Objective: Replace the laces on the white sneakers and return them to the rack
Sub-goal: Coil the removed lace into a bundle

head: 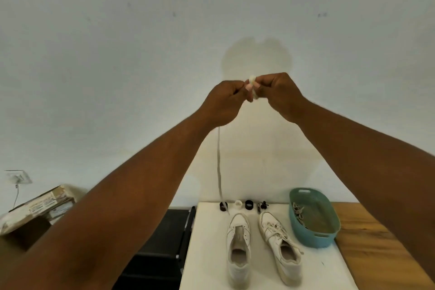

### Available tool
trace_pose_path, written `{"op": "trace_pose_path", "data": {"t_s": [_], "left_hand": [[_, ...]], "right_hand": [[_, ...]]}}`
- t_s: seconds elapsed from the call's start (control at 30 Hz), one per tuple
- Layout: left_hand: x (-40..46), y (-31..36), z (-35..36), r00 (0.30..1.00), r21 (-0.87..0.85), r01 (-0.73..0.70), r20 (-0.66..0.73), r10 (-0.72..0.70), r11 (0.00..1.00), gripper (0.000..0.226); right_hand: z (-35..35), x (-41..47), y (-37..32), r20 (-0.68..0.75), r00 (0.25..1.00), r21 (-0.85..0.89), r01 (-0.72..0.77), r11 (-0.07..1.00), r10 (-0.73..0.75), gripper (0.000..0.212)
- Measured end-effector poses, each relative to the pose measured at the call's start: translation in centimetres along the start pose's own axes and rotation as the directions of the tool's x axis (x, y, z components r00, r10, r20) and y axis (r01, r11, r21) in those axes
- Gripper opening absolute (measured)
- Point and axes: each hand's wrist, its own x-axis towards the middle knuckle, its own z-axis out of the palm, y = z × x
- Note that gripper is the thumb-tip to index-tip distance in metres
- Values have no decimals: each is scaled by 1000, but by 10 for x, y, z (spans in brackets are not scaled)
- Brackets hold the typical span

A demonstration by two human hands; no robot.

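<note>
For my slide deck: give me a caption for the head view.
Both hands unwind a white lace above one unlaced sneaker and one laced sneaker.

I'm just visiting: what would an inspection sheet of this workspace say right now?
Surface: white tabletop beside a wooden one.
Job's things: left sneaker unlaced; right sneaker laced; white lace hanging from the raised hands.
Clutter: teal basket holding laces; small lace rolls at the table's back edge.
Grippers: left hand and right hand pinch a lace coil.
Cables: wire from wall socket.
Surroundings: black rack, cardboard box, wall papers.
</note>
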Motion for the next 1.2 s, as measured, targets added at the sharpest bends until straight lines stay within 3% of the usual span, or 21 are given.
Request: {"op": "trace_pose_path", "data": {"t_s": [0.07,0.17,0.27,0.33,0.4,0.47,0.53,0.6,0.7,0.8,0.93,1.0,1.1,1.2], "left_hand": [[7,5,-8,999,40,-32,-3,33,999,42],[14,6,-18,1000,123,1,-9,0,992,44],[12,-4,-18,984,-154,171,86,-159,973,43],[6,-9,-10,950,-392,313,126,-286,865,39],[1,-13,1,928,-507,364,129,-349,781,32],[-6,-13,10,928,-529,358,109,-356,770,28],[-11,-17,16,962,-378,265,45,-268,887,30],[-16,-18,18,995,-45,101,18,-100,994,29],[-16,-14,11,997,272,-69,-19,77,960,25],[-7,-7,-7,982,379,-142,-64,179,914,24],[7,-2,-25,984,210,-76,-140,106,975,22],[8,-4,-27,990,-20,37,-136,-39,999,26],[3,-11,-21,971,-397,227,23,-238,889,26],[-7,-17,-4,928,-522,354,97,-359,776,21]], "right_hand": [[2,-12,6,92,994,-23,-50,998,52,22],[14,-27,3,215,975,91,-70,993,49,25],[25,-30,-9,204,978,244,-17,970,-34,27],[30,-26,-19,130,990,328,5,944,-51,28],[33,-19,-27,46,998,377,22,926,-43,28],[31,-9,-32,-22,999,369,41,928,-36,26],[25,0,-31,-68,997,295,47,954,-28,26],[18,5,-28,-84,996,196,23,980,-6,27],[11,1,-22,-35,999,54,-28,998,30,31],[11,-12,-18,58,995,-20,-74,997,75,38],[18,-26,-15,150,987,26,-66,997,61,38],[22,-29,-17,176,984,126,-49,991,26,44],[29,-29,-27,162,986,342,-28,939,-30,46],[31,-26,-38,65,998,540,-26,841,-11,43]]}}
